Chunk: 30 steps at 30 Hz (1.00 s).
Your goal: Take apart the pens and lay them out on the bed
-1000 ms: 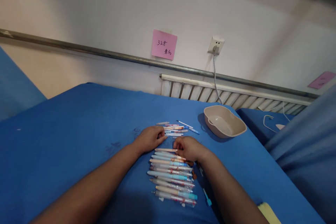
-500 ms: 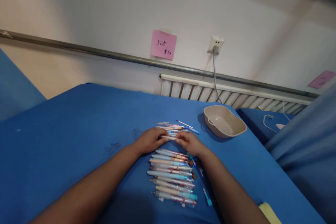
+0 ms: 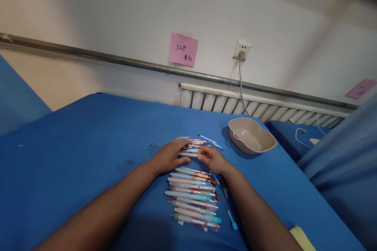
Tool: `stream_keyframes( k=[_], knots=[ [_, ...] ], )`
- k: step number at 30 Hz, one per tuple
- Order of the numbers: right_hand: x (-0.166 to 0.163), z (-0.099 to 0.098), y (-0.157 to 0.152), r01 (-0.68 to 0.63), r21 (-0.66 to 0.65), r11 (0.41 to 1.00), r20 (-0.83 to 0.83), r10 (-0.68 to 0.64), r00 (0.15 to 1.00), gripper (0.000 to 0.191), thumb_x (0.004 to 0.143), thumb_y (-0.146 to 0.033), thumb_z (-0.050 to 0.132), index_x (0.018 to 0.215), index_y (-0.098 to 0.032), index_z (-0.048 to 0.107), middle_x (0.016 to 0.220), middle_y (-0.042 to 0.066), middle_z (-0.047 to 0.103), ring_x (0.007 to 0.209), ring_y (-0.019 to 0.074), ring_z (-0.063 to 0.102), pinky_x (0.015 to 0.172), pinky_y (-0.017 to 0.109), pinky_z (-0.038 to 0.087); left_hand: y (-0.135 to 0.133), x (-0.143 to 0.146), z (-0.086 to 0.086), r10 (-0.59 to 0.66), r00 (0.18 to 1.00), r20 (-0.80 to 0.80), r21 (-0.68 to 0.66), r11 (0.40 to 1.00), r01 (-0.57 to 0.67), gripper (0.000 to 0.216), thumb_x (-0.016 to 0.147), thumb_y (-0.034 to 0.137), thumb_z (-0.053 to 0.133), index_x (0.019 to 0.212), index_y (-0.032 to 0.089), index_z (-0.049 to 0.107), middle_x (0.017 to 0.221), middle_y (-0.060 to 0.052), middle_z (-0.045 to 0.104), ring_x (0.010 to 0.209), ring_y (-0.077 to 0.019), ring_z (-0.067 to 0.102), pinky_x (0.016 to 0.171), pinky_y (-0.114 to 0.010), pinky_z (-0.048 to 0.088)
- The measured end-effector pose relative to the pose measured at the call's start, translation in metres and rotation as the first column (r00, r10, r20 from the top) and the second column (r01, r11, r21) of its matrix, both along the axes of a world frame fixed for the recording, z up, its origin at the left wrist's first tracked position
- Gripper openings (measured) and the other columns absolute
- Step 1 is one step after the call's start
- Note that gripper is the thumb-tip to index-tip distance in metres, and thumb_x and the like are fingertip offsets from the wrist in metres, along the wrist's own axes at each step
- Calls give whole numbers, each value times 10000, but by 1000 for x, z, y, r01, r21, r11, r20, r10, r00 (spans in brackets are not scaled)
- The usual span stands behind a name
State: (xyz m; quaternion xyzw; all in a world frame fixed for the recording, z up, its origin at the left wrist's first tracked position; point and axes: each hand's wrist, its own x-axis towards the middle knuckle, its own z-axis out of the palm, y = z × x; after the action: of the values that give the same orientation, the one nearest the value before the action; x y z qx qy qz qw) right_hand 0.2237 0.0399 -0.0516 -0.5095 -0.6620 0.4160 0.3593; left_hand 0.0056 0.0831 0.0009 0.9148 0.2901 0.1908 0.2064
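On a blue-covered table [image 3: 73, 153], my left hand [image 3: 169, 156] and my right hand [image 3: 212, 159] meet over a thin pale pen [image 3: 188, 154]. Each hand pinches one end of it. Just behind the hands lies a small scatter of loose pen parts [image 3: 200, 143]. In front of them, between my forearms, several pens lie side by side in a neat row [image 3: 193, 198], pointing left to right.
A beige shallow dish [image 3: 251, 135] stands at the back right of the table. A small blue cap [image 3: 232, 221] lies right of the row. A yellow object [image 3: 302, 239] shows at the bottom right. Behind are a radiator [image 3: 265, 108], a wall socket with cable [image 3: 241, 53] and a pink note [image 3: 183, 50].
My right hand rose from the top of the pen row toward the loose parts and met my left hand; both now hold one thin pen between them.
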Motion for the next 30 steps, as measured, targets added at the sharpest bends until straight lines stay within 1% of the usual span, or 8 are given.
stream_keyframes(
  k=[5, 10, 14, 18, 20, 24, 28, 30],
  knots=[
    [1, -1, 0, 1, 10, 1000, 18, -1, 1000, 103, 779, -280, 584, 770, -179, 562, 644, -38, 521, 576, 99, 431, 556, 209, 356, 1, 0, 1, 56, 997, -47, -26, 998, -58, 330, 932, 355, 373, 1167, 201, 546, 1094, -69, 649, 993, -201, 590, 873, -304, 420],
    [2, 0, 0, -8, 50, 999, 27, 6, 1000, 114, 769, -285, 590, 755, -175, 565, 634, -41, 515, 573, 99, 429, 570, 217, 358, 1, -1, 0, -12, 1000, -21, 10, 1000, 12, 432, 852, 360, 539, 1252, 209, 482, 1097, -70, 633, 995, -206, 574, 898, -314, 411],
    [1, 2, -2, -5, 37, 999, 12, 5, 1000, 117, 768, -289, 589, 772, -172, 575, 654, -34, 529, 587, 102, 441, 563, 216, 358, 3, -2, -2, 47, 994, -96, -6, 999, -48, 311, 939, 323, 363, 1144, 196, 559, 1043, -78, 662, 985, -209, 594, 881, -326, 418],
    [-1, 5, -3, -15, 30, 999, -6, 15, 1000, 119, 763, -289, 592, 760, -173, 563, 638, -42, 516, 576, 98, 437, 563, 216, 358, 2, -2, -2, -16, 999, -32, 38, 999, 18, 433, 848, 410, 544, 1228, 205, 497, 1205, -96, 589, 1108, -234, 528, 924, -331, 395],
    [-1, 4, -2, -21, 32, 999, -10, 22, 1000, 121, 768, -295, 590, 764, -176, 565, 635, -44, 517, 576, 99, 440, 563, 216, 360, 1, -2, -2, -32, 999, -32, 34, 999, 34, 417, 842, 391, 558, 1214, 210, 506, 1141, -86, 620, 1068, -230, 550, 906, -325, 401],
    [2, 0, -1, 13, 29, 1000, 4, -13, 1000, 120, 769, -298, 596, 760, -180, 575, 652, -35, 530, 591, 105, 455, 576, 222, 374, 2, -1, -1, 56, 992, -113, -10, 998, -58, 312, 941, 351, 348, 1106, 213, 575, 914, -52, 681, 867, -199, 618, 805, -305, 428],
    [2, -1, 0, 0, 20, 1000, 28, -1, 1000, 107, 770, -291, 596, 768, -185, 579, 648, -36, 535, 592, 108, 464, 574, 220, 379, 1, -2, 2, 12, 997, -82, 19, 1000, -11, 365, 853, 394, 524, 1167, 208, 539, 1059, -66, 646, 948, -214, 588, 827, -296, 417],
    [2, 0, -1, -9, 39, 999, 39, 7, 999, 94, 773, -278, 591, 770, -184, 583, 652, -35, 543, 596, 107, 474, 579, 219, 386, -1, -2, 4, -49, 992, -112, 16, 999, 52, 301, 828, 354, 562, 1090, 206, 579, 1031, -60, 647, 934, -210, 584, 816, -285, 415]
  ],
)
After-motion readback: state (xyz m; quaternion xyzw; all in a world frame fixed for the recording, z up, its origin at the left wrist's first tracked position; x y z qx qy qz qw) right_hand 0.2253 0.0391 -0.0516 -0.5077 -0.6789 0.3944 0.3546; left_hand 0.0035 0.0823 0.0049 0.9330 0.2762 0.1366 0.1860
